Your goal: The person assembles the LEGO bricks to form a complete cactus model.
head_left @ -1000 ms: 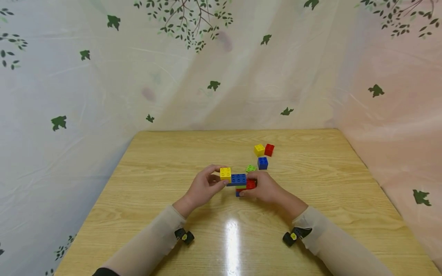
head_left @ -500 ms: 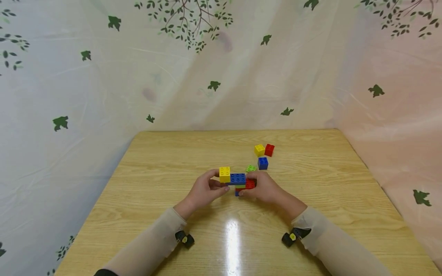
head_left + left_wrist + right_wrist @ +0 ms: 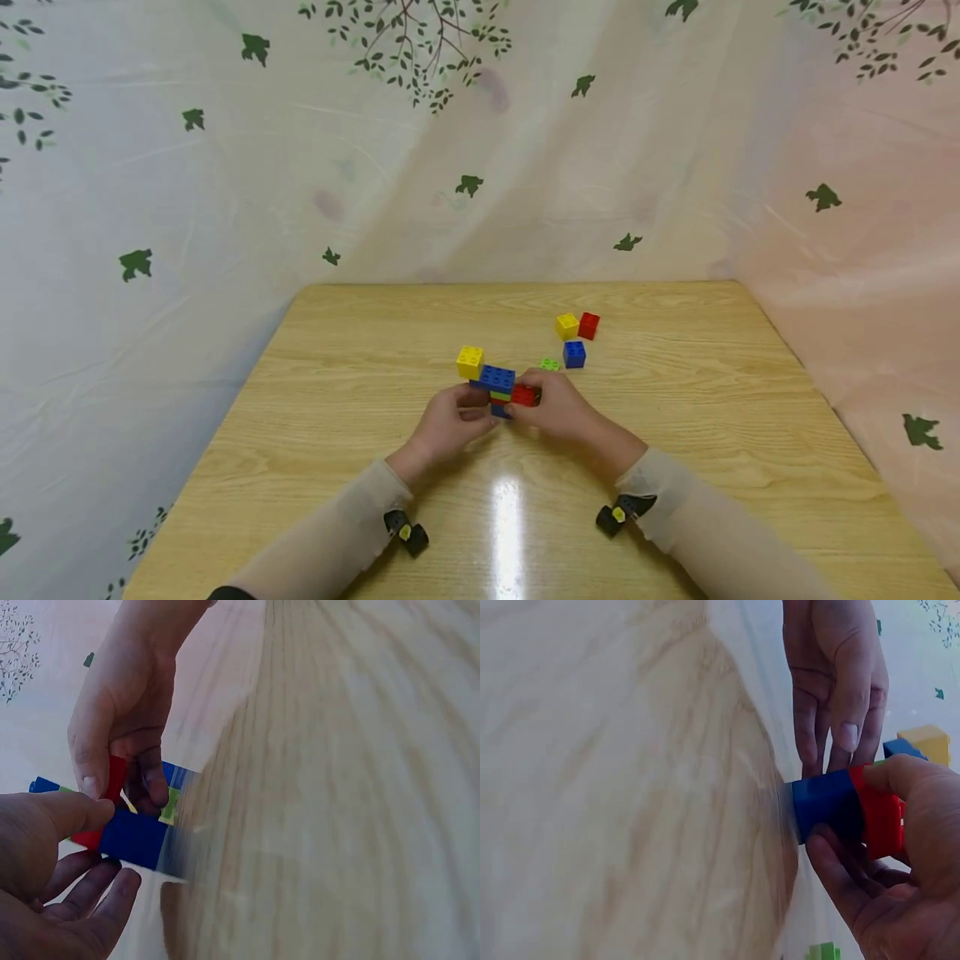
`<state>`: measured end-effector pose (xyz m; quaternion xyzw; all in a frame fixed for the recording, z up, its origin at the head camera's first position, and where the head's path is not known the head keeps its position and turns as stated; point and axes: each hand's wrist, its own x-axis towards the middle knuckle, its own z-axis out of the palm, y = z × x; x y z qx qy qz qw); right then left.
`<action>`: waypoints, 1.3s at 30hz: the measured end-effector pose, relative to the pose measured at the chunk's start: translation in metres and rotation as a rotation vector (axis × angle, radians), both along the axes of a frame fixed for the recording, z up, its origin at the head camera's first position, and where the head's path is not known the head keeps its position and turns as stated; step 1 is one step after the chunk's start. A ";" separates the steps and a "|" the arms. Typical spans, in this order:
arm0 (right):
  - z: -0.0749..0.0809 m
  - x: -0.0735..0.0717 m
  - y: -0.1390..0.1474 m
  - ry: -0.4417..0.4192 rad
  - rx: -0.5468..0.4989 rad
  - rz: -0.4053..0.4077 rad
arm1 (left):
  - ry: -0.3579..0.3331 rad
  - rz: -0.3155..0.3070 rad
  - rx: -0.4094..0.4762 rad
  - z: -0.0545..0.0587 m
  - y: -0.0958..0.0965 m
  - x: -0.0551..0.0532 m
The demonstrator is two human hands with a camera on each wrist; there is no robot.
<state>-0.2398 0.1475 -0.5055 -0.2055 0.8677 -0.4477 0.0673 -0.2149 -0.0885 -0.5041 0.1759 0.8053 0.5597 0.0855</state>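
Note:
A stack of toy building bricks is at the middle of the table. A yellow brick [image 3: 470,362] tops the left end of a long blue brick [image 3: 498,377]. Below are a thin green piece [image 3: 500,395], a red brick [image 3: 523,395] jutting right, and a blue base brick [image 3: 825,806]. My right hand [image 3: 558,406] grips the red brick between thumb and fingers. My left hand [image 3: 446,425] is spread around the base's left side, its fingers loosely extended. In the right wrist view the left thumb stands apart from the base; the far fingertips are partly hidden.
Behind the right hand lie a loose green piece [image 3: 550,364], a blue brick [image 3: 574,354], a yellow brick [image 3: 567,326] and a red brick [image 3: 588,326]. A patterned cloth [image 3: 525,233] hangs behind the wooden table [image 3: 360,350].
The stack has shifted left and turned slightly, carried by my right hand. My left hand has let go of the overhanging yellow and blue end and dropped beside the base.

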 end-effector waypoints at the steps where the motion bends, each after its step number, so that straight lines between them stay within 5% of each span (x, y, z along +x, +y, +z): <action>1: 0.001 0.000 -0.003 0.002 -0.005 0.003 | 0.000 0.019 0.004 0.000 0.000 0.000; 7: 0.003 0.003 -0.021 0.001 -0.041 0.016 | 0.032 0.131 0.004 -0.005 -0.005 -0.001; 18: 0.003 0.009 -0.036 -0.065 -0.095 0.086 | 0.124 0.226 -0.096 -0.009 -0.016 -0.015; 26: 0.005 0.000 -0.006 -0.081 -0.058 -0.004 | 0.110 0.237 -0.126 -0.007 -0.025 -0.016; 39: 0.011 -0.033 0.050 0.017 0.042 -0.153 | 0.122 0.234 -0.142 -0.009 -0.038 -0.022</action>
